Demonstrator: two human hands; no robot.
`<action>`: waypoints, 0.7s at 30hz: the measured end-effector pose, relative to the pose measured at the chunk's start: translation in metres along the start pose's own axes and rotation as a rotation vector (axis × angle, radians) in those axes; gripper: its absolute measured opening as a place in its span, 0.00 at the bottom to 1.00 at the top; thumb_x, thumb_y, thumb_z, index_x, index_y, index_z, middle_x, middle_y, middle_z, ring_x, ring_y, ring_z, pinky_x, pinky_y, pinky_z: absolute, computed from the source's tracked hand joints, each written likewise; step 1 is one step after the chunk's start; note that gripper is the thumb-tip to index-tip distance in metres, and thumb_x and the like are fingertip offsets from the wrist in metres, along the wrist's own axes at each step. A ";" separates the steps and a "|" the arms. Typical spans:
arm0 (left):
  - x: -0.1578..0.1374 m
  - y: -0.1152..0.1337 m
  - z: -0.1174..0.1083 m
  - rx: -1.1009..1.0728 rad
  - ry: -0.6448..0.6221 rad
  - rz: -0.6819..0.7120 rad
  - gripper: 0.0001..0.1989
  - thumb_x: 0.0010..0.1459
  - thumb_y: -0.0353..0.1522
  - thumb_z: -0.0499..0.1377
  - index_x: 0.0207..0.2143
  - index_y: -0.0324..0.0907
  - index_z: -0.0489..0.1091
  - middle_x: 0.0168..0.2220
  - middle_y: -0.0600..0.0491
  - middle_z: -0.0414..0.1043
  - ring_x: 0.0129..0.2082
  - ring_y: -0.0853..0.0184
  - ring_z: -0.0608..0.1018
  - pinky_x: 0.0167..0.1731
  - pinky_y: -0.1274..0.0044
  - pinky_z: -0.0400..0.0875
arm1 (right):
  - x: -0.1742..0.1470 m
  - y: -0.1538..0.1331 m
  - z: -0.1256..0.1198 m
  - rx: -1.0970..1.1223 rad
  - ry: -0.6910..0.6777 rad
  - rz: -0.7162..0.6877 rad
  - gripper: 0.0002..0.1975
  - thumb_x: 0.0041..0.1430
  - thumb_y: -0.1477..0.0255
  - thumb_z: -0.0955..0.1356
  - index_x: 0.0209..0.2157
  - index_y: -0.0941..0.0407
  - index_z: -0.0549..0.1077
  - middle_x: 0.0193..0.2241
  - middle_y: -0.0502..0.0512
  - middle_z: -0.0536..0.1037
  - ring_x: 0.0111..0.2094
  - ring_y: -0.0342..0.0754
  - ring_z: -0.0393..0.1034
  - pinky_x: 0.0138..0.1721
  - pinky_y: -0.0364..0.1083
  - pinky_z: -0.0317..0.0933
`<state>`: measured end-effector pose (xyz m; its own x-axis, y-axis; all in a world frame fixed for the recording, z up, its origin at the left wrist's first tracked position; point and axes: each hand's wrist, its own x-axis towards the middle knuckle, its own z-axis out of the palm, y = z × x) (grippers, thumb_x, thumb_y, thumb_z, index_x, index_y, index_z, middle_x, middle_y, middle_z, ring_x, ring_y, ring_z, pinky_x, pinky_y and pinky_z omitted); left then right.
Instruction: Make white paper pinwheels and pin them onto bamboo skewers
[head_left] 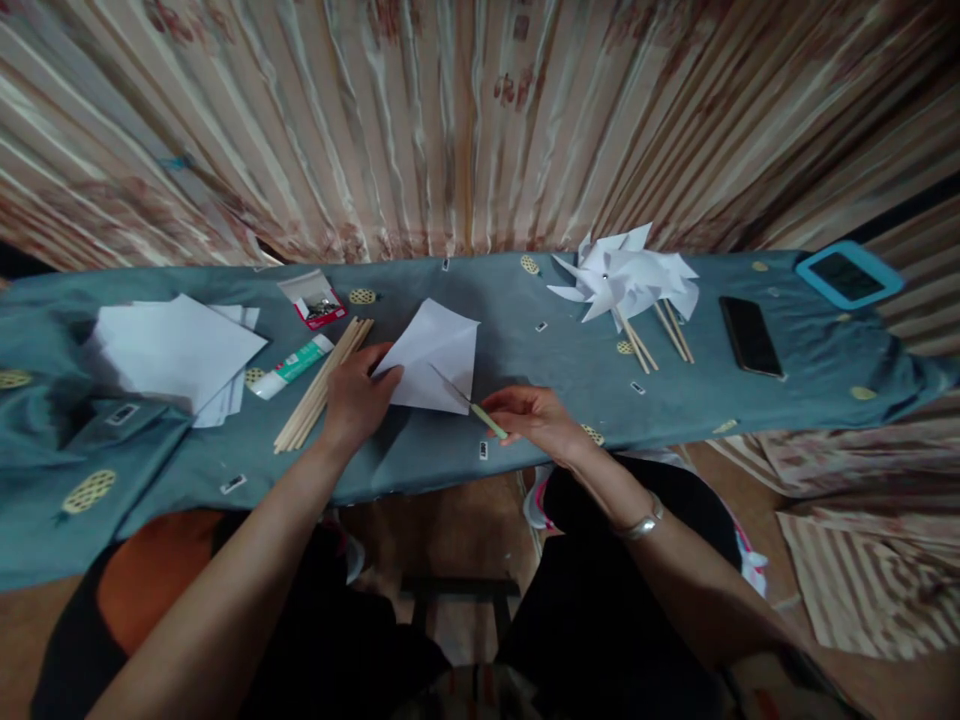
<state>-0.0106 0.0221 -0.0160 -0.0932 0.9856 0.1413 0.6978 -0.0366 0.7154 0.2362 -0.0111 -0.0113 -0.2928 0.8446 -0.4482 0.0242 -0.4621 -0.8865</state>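
Note:
A white sheet of paper is held up over the table, its left edge pinched in my left hand. My right hand is closed round the green handles of a pair of scissors. Their blades lie across the paper's lower right part, pointing up and left. Whether the blades are parted is hard to make out. Beside my left hand lies a bundle of wooden sticks, with a green-and-white glue stick to its left.
White paper pinwheels on sticks lie at the back right, near a black phone and a blue-framed tablet. Loose paper sheets are stacked at left. An open box of small metal pins stands behind the sticks. A curtain hangs behind the table.

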 end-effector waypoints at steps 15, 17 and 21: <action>0.002 0.005 -0.050 -0.081 0.246 0.029 0.17 0.55 0.37 0.61 0.47 0.43 0.76 0.45 0.52 0.79 0.45 0.58 0.80 0.49 0.69 0.73 | -0.010 -0.008 -0.011 0.059 -0.085 -0.003 0.17 0.39 0.68 0.79 0.34 0.56 0.80 0.27 0.50 0.82 0.26 0.41 0.74 0.26 0.39 0.67; 0.007 0.003 -0.055 -0.131 0.299 0.019 0.17 0.54 0.38 0.62 0.46 0.43 0.76 0.43 0.52 0.80 0.42 0.59 0.80 0.45 0.70 0.75 | -0.011 -0.010 -0.011 0.135 -0.081 -0.028 0.20 0.37 0.68 0.80 0.36 0.55 0.80 0.31 0.52 0.83 0.30 0.43 0.76 0.32 0.41 0.70; 0.015 0.003 -0.055 -0.294 0.359 -0.016 0.16 0.50 0.36 0.64 0.43 0.44 0.77 0.36 0.54 0.80 0.32 0.63 0.79 0.31 0.74 0.74 | -0.013 -0.009 -0.005 0.162 -0.120 -0.095 0.25 0.43 0.60 0.79 0.43 0.57 0.78 0.30 0.54 0.81 0.27 0.42 0.73 0.27 0.41 0.66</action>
<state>-0.0490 0.0277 0.0259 -0.3788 0.8686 0.3194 0.4682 -0.1178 0.8757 0.2447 -0.0163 0.0014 -0.3979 0.8528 -0.3383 -0.1599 -0.4275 -0.8897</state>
